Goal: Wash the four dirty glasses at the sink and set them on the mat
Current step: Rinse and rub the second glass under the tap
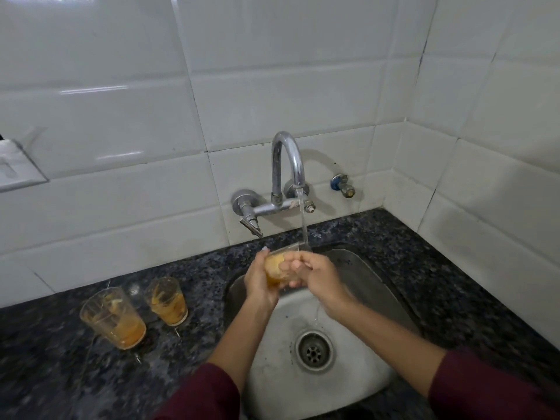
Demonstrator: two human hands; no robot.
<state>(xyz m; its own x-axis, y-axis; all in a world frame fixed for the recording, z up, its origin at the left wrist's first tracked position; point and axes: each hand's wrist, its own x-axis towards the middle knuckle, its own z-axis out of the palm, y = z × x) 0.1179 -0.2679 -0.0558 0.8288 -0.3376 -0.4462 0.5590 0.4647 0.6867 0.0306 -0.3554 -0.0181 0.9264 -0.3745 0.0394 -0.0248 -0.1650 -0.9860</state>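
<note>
A dirty glass (280, 268) is gripped by both the left hand (257, 281) and the right hand (315, 275) under the running tap (288, 165), over the sink (363, 268). Two dirty glasses (113, 318) are left waiting on the counter (60, 374); no mat or fourth glass is seen.

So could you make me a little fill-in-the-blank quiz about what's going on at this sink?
1. Water runs from the curved chrome tap onto the clear glass with orange residue held by ____ hands.
2. ____ dirty clear glasses stand on the dark speckled stone counter.
3. Those glasses stand to the ____ of the round steel sink.
4. The person's sleeves are ____ in colour.

Missing words: both; two; left; maroon
</note>
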